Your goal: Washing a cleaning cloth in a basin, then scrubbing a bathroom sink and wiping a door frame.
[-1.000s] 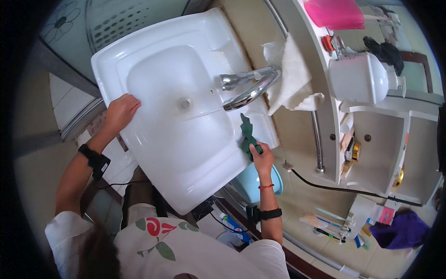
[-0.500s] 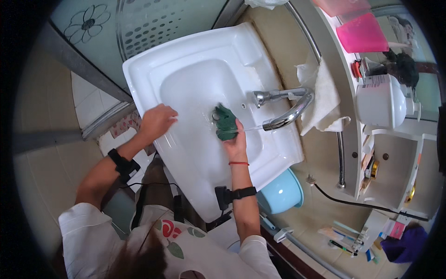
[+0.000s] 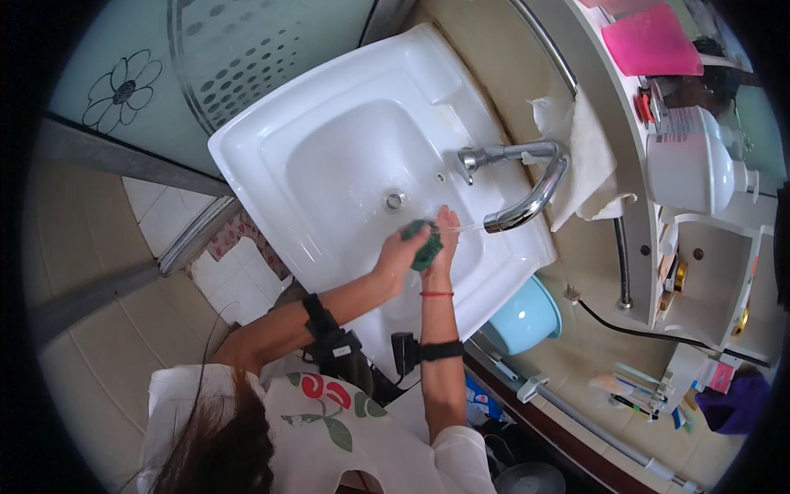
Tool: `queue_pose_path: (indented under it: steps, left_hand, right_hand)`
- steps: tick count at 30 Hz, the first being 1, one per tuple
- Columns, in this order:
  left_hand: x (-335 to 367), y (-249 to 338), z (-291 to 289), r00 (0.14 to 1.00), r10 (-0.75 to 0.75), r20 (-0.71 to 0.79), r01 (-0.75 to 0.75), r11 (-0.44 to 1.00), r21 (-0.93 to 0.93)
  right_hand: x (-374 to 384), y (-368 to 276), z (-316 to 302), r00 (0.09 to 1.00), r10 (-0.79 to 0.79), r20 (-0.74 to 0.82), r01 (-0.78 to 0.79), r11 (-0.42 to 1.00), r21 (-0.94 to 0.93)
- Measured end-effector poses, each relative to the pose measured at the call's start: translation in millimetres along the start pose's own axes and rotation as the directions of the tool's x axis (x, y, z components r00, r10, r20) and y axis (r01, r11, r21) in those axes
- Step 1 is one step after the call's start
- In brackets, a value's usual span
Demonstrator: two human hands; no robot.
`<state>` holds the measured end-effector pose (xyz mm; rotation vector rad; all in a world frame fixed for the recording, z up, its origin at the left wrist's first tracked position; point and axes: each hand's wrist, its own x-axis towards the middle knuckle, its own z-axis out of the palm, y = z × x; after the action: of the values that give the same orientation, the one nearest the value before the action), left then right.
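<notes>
Over the white washbasin point(image 3: 321, 239), my left hand point(image 3: 398, 262) is closed on a crumpled dark green cloth point(image 3: 425, 252) with a rough, wet-looking surface. My right hand point(image 3: 444, 243) lies against the cloth's other side, its fingers stretched out toward the far side. From the chrome faucet point(image 3: 527, 212) at the right, a thin stream of water runs onto my right fingers and the cloth. Part of the cloth is hidden behind my left fingers. The metal drain point(image 3: 394, 201) shows just beyond my hands.
A white rag point(image 3: 588, 165) hangs on a metal rail beside the faucet. Under the basin's right edge stands a light blue bucket point(image 3: 527, 317). The wall shelf holds a white pump bottle point(image 3: 690, 160) and a pink container point(image 3: 652, 41). At upper left is a frosted glass door point(image 3: 239, 62).
My left hand has come from the basin's left rim to the cloth and closed on it. The right hand's fingers have straightened. The drain has come into sight.
</notes>
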<state>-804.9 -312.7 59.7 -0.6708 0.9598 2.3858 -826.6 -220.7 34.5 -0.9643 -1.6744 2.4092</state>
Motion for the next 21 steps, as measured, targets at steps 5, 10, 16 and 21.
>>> queue_pose_path:
  steps: [5,10,16,21]
  left_hand:
    - [37,13,-15,0.993,0.051,-0.108,-0.018,0.957,0.290]
    - [-17,-23,-4,0.888,0.341,0.308,-0.434,0.401,0.807]
    - [-4,7,0,0.724,0.396,0.564,-0.624,0.029,0.781]
    - [1,-1,16,0.806,0.472,0.358,-0.514,0.257,0.818]
  right_hand:
    - [-69,7,27,0.949,0.286,0.134,-0.304,0.943,0.137]
    - [-27,-16,-28,0.816,0.417,0.400,-0.554,0.761,0.338]
    - [-69,-5,18,0.798,0.508,0.323,-0.602,0.676,0.425]
    - [-55,29,-2,0.967,0.253,0.036,-0.254,0.940,0.227]
